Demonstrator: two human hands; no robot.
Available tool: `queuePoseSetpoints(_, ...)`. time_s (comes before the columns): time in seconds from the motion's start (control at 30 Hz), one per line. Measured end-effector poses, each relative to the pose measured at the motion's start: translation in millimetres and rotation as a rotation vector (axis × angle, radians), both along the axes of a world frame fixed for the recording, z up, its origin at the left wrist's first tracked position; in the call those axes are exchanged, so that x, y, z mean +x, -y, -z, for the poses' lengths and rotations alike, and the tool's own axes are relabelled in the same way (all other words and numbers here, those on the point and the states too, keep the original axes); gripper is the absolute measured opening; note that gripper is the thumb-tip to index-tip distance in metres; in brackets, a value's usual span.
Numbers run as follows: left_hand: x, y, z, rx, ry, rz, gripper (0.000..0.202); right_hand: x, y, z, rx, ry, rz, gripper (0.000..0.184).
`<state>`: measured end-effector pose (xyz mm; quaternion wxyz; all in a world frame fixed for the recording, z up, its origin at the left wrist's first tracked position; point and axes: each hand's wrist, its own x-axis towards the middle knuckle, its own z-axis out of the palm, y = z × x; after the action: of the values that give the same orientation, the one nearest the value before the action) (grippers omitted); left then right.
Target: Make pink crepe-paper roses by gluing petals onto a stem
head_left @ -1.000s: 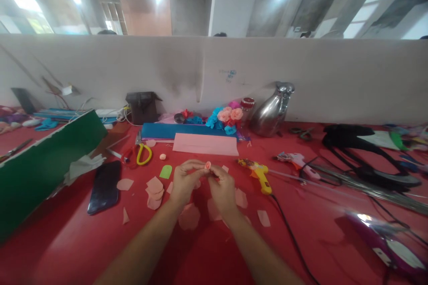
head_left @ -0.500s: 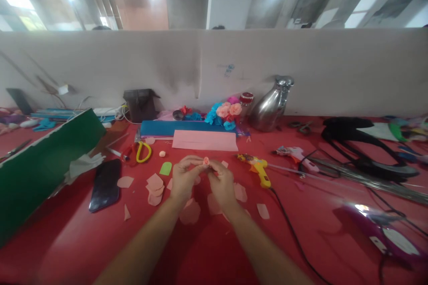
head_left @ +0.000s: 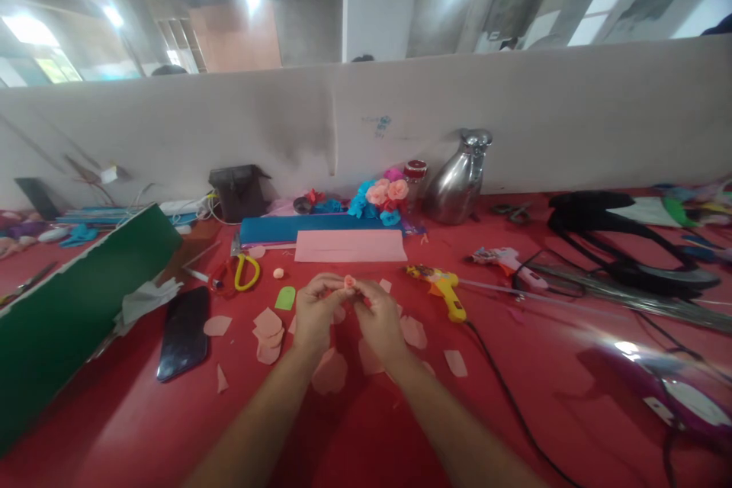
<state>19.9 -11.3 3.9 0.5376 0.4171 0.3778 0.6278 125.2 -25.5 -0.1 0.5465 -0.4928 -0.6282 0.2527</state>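
Note:
A small peach paper flower (head_left: 349,283) is pinched between the fingertips of my left hand (head_left: 316,313) and my right hand (head_left: 377,318), just above the red table. Both hands are closed, and the lower part of the flower is hidden by the fingers. Loose peach paper petals (head_left: 330,372) lie under and around my wrists. A small stack of petals (head_left: 268,335) is left of my left hand, near a green petal-shaped template (head_left: 285,298) and a small pale ball (head_left: 278,273).
A yellow glue gun (head_left: 440,290) with a black cord lies to the right, and a pink glue gun (head_left: 506,263) farther off. Scissors (head_left: 247,272) and a phone (head_left: 183,334) are at left. Behind are folded pink paper (head_left: 350,245), finished paper flowers (head_left: 387,192) and a steel jug (head_left: 459,179).
The camera view has tilted and shifted slightly. Both hands keep hold of the flower at nearly the same spot, with the flower turned a little.

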Motion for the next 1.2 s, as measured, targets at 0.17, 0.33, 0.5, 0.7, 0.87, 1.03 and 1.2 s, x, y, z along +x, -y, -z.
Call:
queuePoseSetpoints(0.17, 0.5, -1.6, 2.5, 0.001, 0.035, 0.015, 0.011, -0.3, 0.6, 1.4, 0.006, 0.002, -0.013, 0.021)
queuePoseSetpoints(0.33, -1.1, -2.2, 1.1, -0.036, 0.002, 0.032, 0.01, 2.0, -1.9, 4.8, 0.012, -0.007, 0.005, 0.025)
queuePoseSetpoints(0.5, -5.1, -3.5, -2.1, -0.025, -0.033, 0.087, 0.015, 5.1, -5.9, 7.8, 0.021, -0.01, 0.058, 0.019)
queuePoseSetpoints(0.7, -7.0, -4.0, -3.5, -0.015, -0.032, 0.108, 0.009, 3.0, -4.6, 5.0, 0.007, 0.027, 0.068, 0.013)
queuePoseSetpoints(0.87, -20.7, -14.5, -8.1, -0.121, 0.108, 0.0, 0.012, 4.4, -2.3, -1.5, -0.022, 0.053, 0.1, 0.017)
queuePoseSetpoints(1.03, -52.6, -31.0, -20.6, -0.017, 0.311, -0.071, 0.018, 7.4, -4.9, -0.8, -0.145, 0.066, 0.089, 0.018)
queuePoseSetpoints(1.2, -72.4, -36.0, -26.0, 0.071, 0.244, -0.161, 0.017, 3.1, -4.4, 0.9, -0.228, 0.38, -0.104, 0.017)
